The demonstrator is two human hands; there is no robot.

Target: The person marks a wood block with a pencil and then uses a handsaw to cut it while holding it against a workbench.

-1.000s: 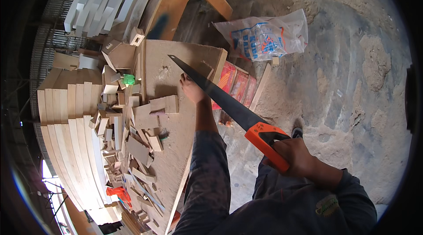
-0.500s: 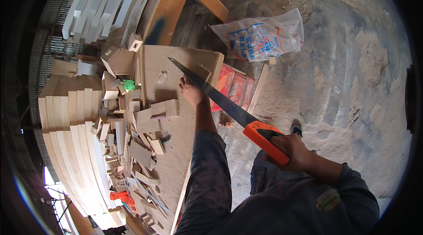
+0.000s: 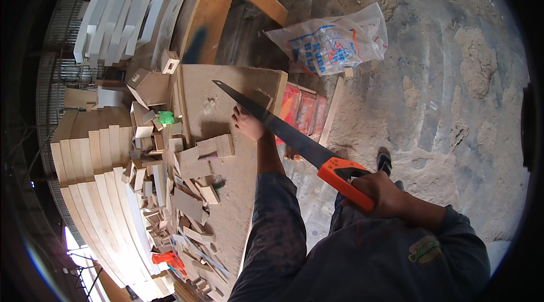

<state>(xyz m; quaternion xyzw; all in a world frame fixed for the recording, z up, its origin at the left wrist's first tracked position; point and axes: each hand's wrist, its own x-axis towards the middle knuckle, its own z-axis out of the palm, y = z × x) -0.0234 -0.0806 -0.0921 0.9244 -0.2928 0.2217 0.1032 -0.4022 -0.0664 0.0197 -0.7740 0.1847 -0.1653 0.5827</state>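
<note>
My right hand (image 3: 385,195) is wrapped round the orange-and-black handle of a handsaw (image 3: 275,126). The saw's dark blade slants up and left across the corner of a wooden workbench (image 3: 229,89), its tip over the bench top. Close below the blade, my left hand (image 3: 249,124) rests on the bench near its right edge with the fingers curled. Part of that hand lies behind the blade, so what it grips, if anything, is hidden. A thin strip of wood (image 3: 269,105) shows just beyond the blade at the bench edge.
Wooden offcuts (image 3: 190,203) lie heaped along the bench's left side, with a green item (image 3: 166,117) and an orange-red one (image 3: 170,261) among them. Stacked boards (image 3: 107,200) stand farther left. A printed plastic sack (image 3: 331,41) and red packages (image 3: 300,110) lie on the floor.
The view has shifted slightly. The saw and both hands keep nearly the same pose, with the saw's handle a little lower and farther right in the picture.
</note>
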